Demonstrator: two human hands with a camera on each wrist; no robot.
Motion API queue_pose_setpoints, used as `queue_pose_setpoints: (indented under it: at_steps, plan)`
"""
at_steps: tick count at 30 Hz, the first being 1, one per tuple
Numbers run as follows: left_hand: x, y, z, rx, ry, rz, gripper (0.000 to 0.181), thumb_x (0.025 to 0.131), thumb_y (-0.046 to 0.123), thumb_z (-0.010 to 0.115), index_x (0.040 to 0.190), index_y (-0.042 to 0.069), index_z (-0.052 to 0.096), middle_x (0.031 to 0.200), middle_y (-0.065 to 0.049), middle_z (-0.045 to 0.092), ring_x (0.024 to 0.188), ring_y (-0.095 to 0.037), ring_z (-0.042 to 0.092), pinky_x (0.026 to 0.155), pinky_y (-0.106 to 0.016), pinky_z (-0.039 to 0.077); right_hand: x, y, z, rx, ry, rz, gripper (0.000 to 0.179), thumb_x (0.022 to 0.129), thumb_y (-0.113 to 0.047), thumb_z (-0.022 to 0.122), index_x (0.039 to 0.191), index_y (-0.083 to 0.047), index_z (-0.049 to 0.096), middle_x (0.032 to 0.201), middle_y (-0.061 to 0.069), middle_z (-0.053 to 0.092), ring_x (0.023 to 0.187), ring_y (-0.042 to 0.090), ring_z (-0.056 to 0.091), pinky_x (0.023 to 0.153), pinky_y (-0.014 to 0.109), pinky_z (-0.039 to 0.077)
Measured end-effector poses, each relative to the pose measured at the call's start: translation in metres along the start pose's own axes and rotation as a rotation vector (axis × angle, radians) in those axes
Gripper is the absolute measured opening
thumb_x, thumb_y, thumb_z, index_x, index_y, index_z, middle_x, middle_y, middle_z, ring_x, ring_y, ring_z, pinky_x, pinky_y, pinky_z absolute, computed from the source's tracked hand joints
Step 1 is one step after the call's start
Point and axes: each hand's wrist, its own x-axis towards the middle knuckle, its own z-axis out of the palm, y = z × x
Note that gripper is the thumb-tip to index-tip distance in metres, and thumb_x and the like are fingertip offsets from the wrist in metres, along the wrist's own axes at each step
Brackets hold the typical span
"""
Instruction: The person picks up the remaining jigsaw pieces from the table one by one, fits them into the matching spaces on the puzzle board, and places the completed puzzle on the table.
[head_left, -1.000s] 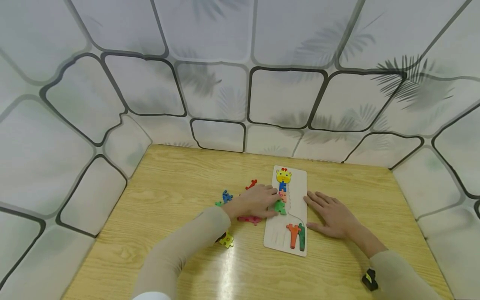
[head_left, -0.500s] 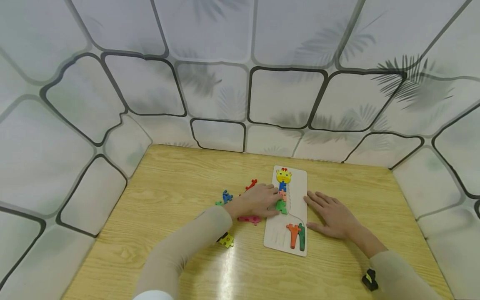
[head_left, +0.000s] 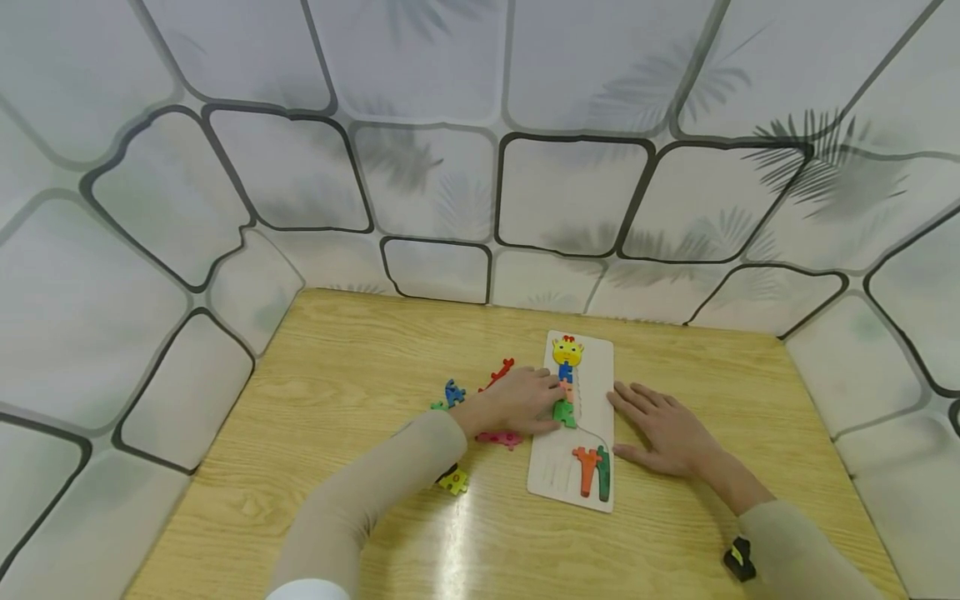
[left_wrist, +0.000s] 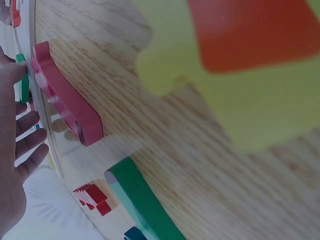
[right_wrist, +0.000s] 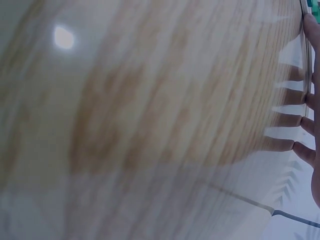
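On the table lies a pale giraffe puzzle board (head_left: 598,375) with the yellow head (head_left: 567,352), a blue piece (head_left: 566,373) and an orange piece (head_left: 567,390) on it. Below these, my left hand (head_left: 513,402) pinches a green puzzle piece (head_left: 566,414) between thumb and fingers, down at the board. The left wrist view shows the thumb against that green piece (left_wrist: 24,87). My right hand (head_left: 663,429) rests with fingers straight, fingertips at the board's right edge. Orange (head_left: 587,471) and dark green (head_left: 603,475) leg pieces sit at the bottom right.
Loose pieces lie left of the board: red (head_left: 504,369), blue (head_left: 453,392), pink (head_left: 500,438) and yellow (head_left: 453,480), some partly behind the left arm. Patterned walls (head_left: 435,271) bound the wooden table (head_left: 360,342) at the back and sides.
The green piece has shifted slightly to the right under my left hand, which moves with it a little. My right hand stays still.
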Motion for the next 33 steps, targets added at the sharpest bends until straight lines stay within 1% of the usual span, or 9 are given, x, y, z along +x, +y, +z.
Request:
queue_pose_setpoints:
  at_steps: [5, 10, 15, 26, 33]
  plan:
    - [-0.0004, 0.0, -0.0011, 0.006, -0.002, -0.001, 0.056, 0.107, 0.061, 0.047, 0.143, 0.02, 0.06, 0.147, -0.001, 0.063, 0.134, -0.017, 0.06, 0.114, -0.033, 0.051, 0.0001, -0.0003, -0.0002, -0.007, 0.031, -0.012, 0.084, 0.098, -0.064, 0.062, 0.162, -0.013, 0.042, 0.168, 0.014, 0.043, 0.151, 0.043, 0.045, 0.114, 0.064, 0.046]
    - [-0.0002, -0.001, -0.0009, 0.02, 0.0, 0.005, 0.056, 0.107, 0.061, 0.046, 0.143, 0.02, 0.06, 0.147, -0.001, 0.063, 0.133, -0.017, 0.06, 0.113, -0.032, 0.051, 0.0002, -0.0008, -0.0014, -0.005, 0.021, -0.009, 0.084, 0.098, -0.064, 0.06, 0.163, -0.013, 0.041, 0.169, 0.013, 0.041, 0.153, 0.042, 0.044, 0.115, 0.064, 0.045]
    - [0.0003, -0.0018, -0.0006, 0.016, -0.001, 0.007, 0.057, 0.107, 0.061, 0.045, 0.144, 0.02, 0.059, 0.148, -0.001, 0.062, 0.134, -0.017, 0.059, 0.113, -0.032, 0.051, -0.0003, 0.0, 0.0001, -0.007, 0.024, -0.011, 0.084, 0.098, -0.064, 0.061, 0.162, -0.013, 0.042, 0.168, 0.014, 0.042, 0.152, 0.042, 0.044, 0.115, 0.063, 0.045]
    - [-0.0003, -0.0043, 0.0045, 0.008, 0.025, 0.02, 0.058, 0.107, 0.062, 0.043, 0.145, 0.021, 0.059, 0.15, -0.002, 0.061, 0.135, -0.018, 0.06, 0.114, -0.033, 0.051, -0.0009, 0.0005, 0.0017, -0.017, 0.04, -0.017, 0.084, 0.097, -0.066, 0.061, 0.162, -0.014, 0.043, 0.167, 0.014, 0.044, 0.151, 0.043, 0.046, 0.113, 0.064, 0.047]
    - [-0.0006, -0.0041, 0.0039, 0.014, 0.031, 0.03, 0.055, 0.107, 0.061, 0.045, 0.142, 0.021, 0.061, 0.144, -0.002, 0.063, 0.13, -0.018, 0.061, 0.112, -0.032, 0.052, -0.0004, -0.0001, 0.0008, -0.006, 0.046, -0.026, 0.084, 0.098, -0.064, 0.062, 0.161, -0.013, 0.044, 0.167, 0.015, 0.045, 0.15, 0.044, 0.046, 0.114, 0.064, 0.046]
